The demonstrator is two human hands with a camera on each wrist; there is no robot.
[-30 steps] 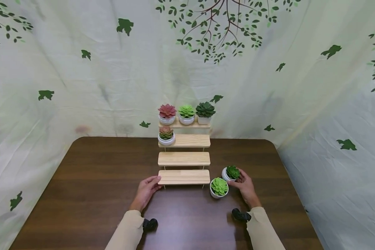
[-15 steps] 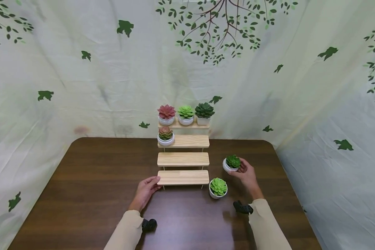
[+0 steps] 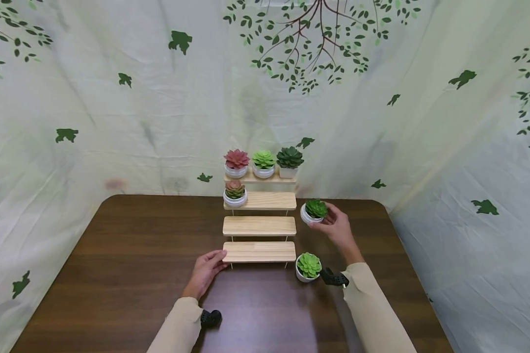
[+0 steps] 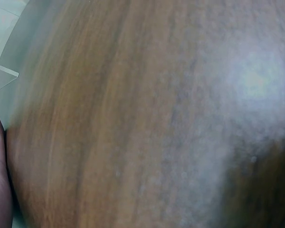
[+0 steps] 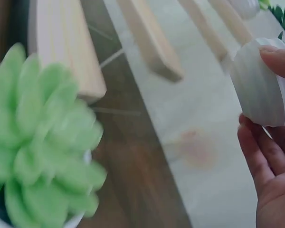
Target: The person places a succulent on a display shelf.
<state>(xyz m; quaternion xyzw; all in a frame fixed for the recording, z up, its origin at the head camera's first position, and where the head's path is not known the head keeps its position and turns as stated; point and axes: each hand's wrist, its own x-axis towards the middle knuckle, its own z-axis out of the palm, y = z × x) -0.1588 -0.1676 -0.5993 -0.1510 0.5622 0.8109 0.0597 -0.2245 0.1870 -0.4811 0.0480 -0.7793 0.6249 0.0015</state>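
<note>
A four-step wooden shelf (image 3: 259,251) stands mid-table. My left hand (image 3: 205,274) holds the left end of its lowest board between thumb and fingers; the left wrist view shows only the hand's edge. My right hand (image 3: 339,230) grips a dark green succulent in a white pot (image 3: 313,211), raised off the table to the right of the second-highest board. In the right wrist view, thumb and fingers are round the white ribbed pot (image 5: 261,83). A light green potted succulent (image 3: 308,266) sits on the table by the lowest board's right end, below my right hand.
On the top board stand a red succulent (image 3: 236,162), a bright green succulent (image 3: 263,163) and a dark green succulent (image 3: 289,161). A reddish-green succulent (image 3: 235,192) occupies the left end of the board below. Behind the brown table (image 3: 150,245) hangs a leaf-patterned cloth (image 3: 159,98).
My right hand has lifted the dark green succulent from beside the light green one, carrying it away from me and then leftward toward the shelf. The left hand stays on the lowest board.
</note>
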